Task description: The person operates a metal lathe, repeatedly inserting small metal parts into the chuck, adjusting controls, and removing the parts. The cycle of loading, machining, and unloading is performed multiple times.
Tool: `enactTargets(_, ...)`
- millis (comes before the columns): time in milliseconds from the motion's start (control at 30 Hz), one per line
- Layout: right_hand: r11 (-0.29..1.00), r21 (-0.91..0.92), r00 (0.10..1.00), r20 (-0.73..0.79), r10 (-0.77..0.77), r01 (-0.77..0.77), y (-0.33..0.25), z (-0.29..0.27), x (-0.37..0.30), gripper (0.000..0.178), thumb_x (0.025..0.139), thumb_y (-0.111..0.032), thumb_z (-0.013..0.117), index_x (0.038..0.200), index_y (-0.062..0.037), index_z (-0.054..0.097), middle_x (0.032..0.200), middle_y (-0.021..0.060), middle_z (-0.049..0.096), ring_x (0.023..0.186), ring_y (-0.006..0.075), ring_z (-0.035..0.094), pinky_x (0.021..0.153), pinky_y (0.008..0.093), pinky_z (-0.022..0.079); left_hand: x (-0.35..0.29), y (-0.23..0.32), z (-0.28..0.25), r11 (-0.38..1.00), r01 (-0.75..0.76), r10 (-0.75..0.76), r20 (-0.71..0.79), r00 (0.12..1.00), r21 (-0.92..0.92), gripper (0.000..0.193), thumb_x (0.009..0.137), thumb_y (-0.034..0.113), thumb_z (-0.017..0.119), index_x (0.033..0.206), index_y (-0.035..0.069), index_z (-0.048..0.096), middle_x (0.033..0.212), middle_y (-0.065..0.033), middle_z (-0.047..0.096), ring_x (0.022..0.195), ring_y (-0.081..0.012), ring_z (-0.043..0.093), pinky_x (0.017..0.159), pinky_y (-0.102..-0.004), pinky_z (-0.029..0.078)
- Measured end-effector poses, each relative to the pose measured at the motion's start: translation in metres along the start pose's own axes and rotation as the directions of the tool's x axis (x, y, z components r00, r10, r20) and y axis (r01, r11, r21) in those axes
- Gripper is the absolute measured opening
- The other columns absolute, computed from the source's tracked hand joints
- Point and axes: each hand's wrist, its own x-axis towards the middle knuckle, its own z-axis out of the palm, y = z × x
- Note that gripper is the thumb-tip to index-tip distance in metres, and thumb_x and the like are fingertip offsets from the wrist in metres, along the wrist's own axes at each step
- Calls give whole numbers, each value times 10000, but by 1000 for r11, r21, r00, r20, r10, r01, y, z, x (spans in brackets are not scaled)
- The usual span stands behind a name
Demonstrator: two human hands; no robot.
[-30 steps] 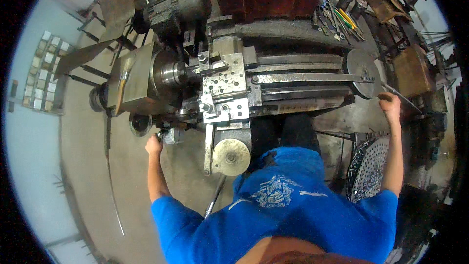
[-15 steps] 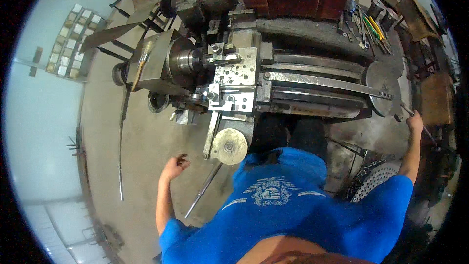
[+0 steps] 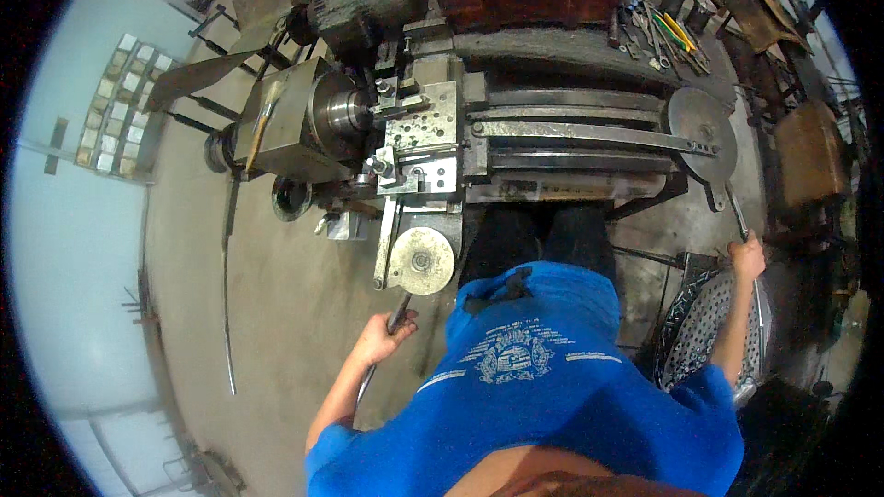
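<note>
My left hand point(image 3: 385, 339) is closed around a metal lever rod point(image 3: 399, 311) that slopes down from a round pale disc point(image 3: 424, 260) at the front of a small lathe. My right hand point(image 3: 747, 258) grips another long lever rod point(image 3: 738, 210), attached to the large grey disc point(image 3: 702, 133) at the right end. A flat steel link bar point(image 3: 589, 135) joins that disc to the lathe carriage point(image 3: 421, 133), whose top plate has several holes and carries clamped tool blocks. Left of the carriage, the round chuck point(image 3: 343, 113) sits close to the tooling.
A dark motor point(image 3: 373, 7) stands behind the headstock cover point(image 3: 281, 120), on which a brush point(image 3: 264, 124) lies. A red-brown box point(image 3: 525, 2) of small metal parts is at the back. Hand tools point(image 3: 677, 32) lie back right. A perforated basket point(image 3: 709, 336) stands beside my right arm.
My left hand, free and off to the left before, has come right and taken hold of the front lever. My right hand has swung its lever inward and toward me. The view has shifted slightly.
</note>
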Motion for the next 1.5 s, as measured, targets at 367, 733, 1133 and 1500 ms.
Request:
enactTargets(367, 997, 0, 996, 55, 75, -75, -8, -2, -15, 585, 645, -329, 582, 1198, -154, 507, 967, 178, 616, 891, 362, 585, 761, 438, 455, 0, 13, 1, 993, 58, -54, -42, 998, 103, 224, 818, 162, 568, 1006, 54, 627, 830, -92, 666, 708, -149, 611, 656, -295, 471)
enactTargets(733, 950, -265, 945, -234, -229, 165, 42, 55, 154, 513, 693, -367, 603, 1174, -208, 521, 1096, 58, 563, 987, 283, 539, 755, 458, 455, 4, -4, -4, 995, 62, -61, -5, 998, 80, 198, 815, 97, 552, 995, 71, 631, 838, -60, 663, 730, -111, 602, 664, -288, 477)
enactTargets(1133, 966, 32, 855, -473, -212, 257, -8, 49, 114, 652, 710, -246, 604, 1296, -87, 367, 1278, 132, 430, 1175, 320, 398, 913, 450, 371, 51, -45, -98, 907, 105, -175, -138, 975, -408, 524, 801, 367, 604, 1109, -51, 533, 1029, -129, 609, 938, -182, 570, 855, -319, 429)
enactTargets(1500, 845, 468, 963, -59, -261, 258, -79, 23, -28, 427, 597, -109, 577, 1008, -3, 617, 1011, 188, 614, 963, 308, 580, 854, 338, 430, 205, -162, -186, 651, 437, 0, -576, 818, 621, 451, 818, 433, 517, 891, -8, 575, 844, -215, 617, 791, -353, 606, 664, -449, 482)
